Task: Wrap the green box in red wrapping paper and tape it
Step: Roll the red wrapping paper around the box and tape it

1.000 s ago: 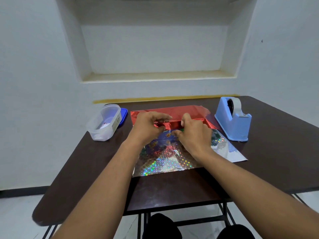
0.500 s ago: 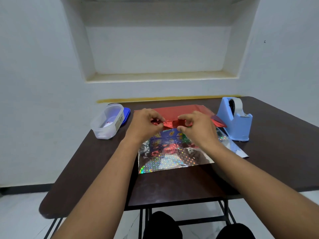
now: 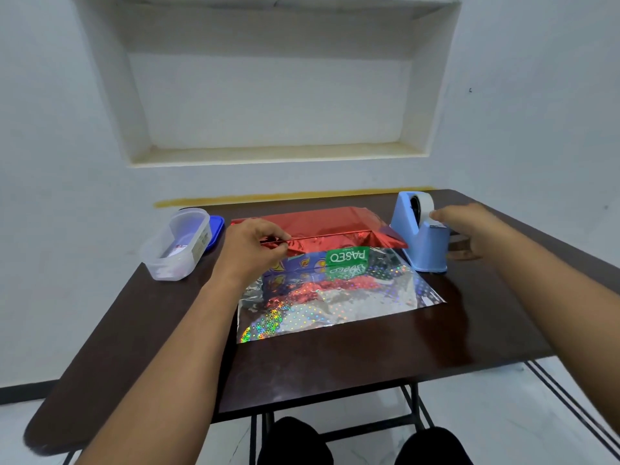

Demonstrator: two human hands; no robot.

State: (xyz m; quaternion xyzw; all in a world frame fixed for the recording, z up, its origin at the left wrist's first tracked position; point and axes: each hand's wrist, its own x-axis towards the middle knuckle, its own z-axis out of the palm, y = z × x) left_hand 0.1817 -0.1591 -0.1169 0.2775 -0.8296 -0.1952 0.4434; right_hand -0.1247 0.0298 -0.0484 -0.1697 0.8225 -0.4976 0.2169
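The left hand point(image 3: 250, 250) is pinching the red wrapping paper point(image 3: 322, 229) over the green box point(image 3: 347, 256) mid-surface, its long axis running left-right, while the right hand point(image 3: 469, 229), fingers loosely spread, is reaching the tape dispenser point(image 3: 421, 243) toward the far right corner.

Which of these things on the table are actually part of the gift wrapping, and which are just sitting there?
In use: red wrapping paper, green box, blue tape dispenser, left hand pinching the paper's edge, right hand at the tape.

Lying about: clear plastic tub, its blue lid.
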